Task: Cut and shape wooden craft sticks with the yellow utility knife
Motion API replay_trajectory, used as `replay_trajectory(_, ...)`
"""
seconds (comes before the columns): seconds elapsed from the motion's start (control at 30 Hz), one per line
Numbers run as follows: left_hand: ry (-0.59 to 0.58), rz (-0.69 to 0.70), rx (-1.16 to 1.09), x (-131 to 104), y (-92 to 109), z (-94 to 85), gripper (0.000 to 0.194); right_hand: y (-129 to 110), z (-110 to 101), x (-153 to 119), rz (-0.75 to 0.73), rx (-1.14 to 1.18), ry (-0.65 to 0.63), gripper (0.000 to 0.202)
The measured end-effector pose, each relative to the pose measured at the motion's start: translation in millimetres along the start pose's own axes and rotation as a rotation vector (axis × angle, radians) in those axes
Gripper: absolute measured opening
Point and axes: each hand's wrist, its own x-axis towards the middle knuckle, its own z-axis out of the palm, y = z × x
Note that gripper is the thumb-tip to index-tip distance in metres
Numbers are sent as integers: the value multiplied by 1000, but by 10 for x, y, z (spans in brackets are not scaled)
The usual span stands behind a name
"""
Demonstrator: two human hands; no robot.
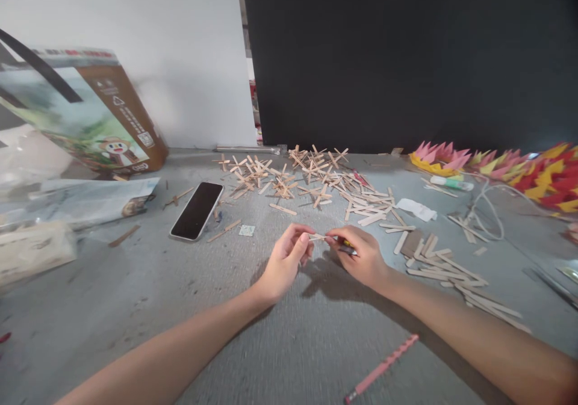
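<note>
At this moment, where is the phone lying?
In the head view, the phone lies on the grey table, left of the middle, farther away than the left hand and near a small pale square.

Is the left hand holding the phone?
No, the left hand pinches a thin wooden stick, while the phone lies apart on the table.

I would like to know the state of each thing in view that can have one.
Thin stick: held by both hands
Left hand: closed on it
Right hand: closed on it
Phone: flat, screen dark
Printed bag: standing
Pink rod: lying
Green-white tube: lying
Loose sticks: scattered
</note>
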Motion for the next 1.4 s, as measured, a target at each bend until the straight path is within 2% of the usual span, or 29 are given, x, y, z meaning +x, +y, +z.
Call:
replay_trajectory(0.07, 19, 57, 32, 1, 17, 4, 44, -8, 4, -15, -33, -15, -4, 5)
replay_trajectory(0.27, -44, 91, 48, 4, -7, -4, 29, -66, -3, -53, -112, -50, -32, 8)
replay_trajectory(0.43, -28, 156, 33, 26, -65, -4, 29, -91, -17, -66, -148, -15, -85, 13)
replay_trajectory(0.57, -11, 125, -99, 35, -69, 25, 28, -22, -44, -60, -71, 15, -82, 41)
replay_trajectory(0.7, -77, 21, -121, 22, -42, 51, 29, 56, -68, -20, -71, 82, -146, 22)
replay_trajectory(0.77, -91, -23, -113, 6, -23, 52, 33, 75, -70, 3, -84, 94, -161, 20)
replay_trajectory(0.9, -135, -37, -147, -26, 1, 38, 72, 79, -66, 34, -155, 41, -166, 30)
replay_trajectory(0.97, -170, -35, -157, -31, -2, 27, 80, 77, -64, 46, -176, 4, -169, 31)
replay_trajectory(1.17, -208, -53, -146, -20, -13, 12, 58, 72, -57, 73, -214, -127, -212, 21)
replay_trajectory(1.4, -219, -80, -156, -15, 13, 9, 57, 71, -57, 63, -178, -132, -217, 24)
